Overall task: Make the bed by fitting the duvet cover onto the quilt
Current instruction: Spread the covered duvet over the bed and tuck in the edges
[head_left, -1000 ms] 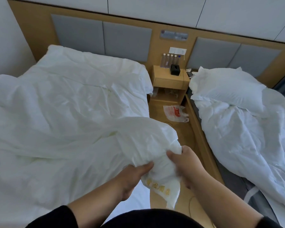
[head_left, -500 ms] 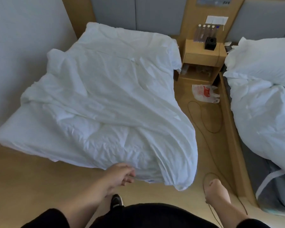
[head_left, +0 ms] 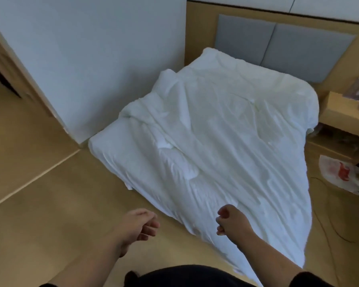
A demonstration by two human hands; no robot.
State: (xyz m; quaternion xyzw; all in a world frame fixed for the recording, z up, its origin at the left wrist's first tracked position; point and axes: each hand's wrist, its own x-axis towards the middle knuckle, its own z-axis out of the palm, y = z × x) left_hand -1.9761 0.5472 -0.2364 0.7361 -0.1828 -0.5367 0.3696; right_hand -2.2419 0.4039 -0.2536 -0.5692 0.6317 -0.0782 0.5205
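The white duvet (head_left: pixel 226 141) lies wrinkled across the bed, and its near corner hangs over the foot onto the floor. A lumpier bulge of quilt (head_left: pixel 174 162) shows at the middle left. My left hand (head_left: pixel 137 226) hovers over the wooden floor just left of the duvet's near edge, fingers loosely curled and holding nothing. My right hand (head_left: pixel 230 221) is over the near edge of the duvet with its fingers curled into a fist. No fabric shows in either hand.
A wooden nightstand (head_left: pixel 344 112) stands right of the bed, with a plastic bag (head_left: pixel 340 175) and a thin cable (head_left: pixel 330 220) on the floor below it. A white wall (head_left: pixel 91 59) borders the bed's left side. A grey padded headboard (head_left: pixel 278 46) is at the back.
I let go of the duvet corner, which fell onto the bed's foot. The view has swung left and back. Both hands are now free near the duvet's near edge.
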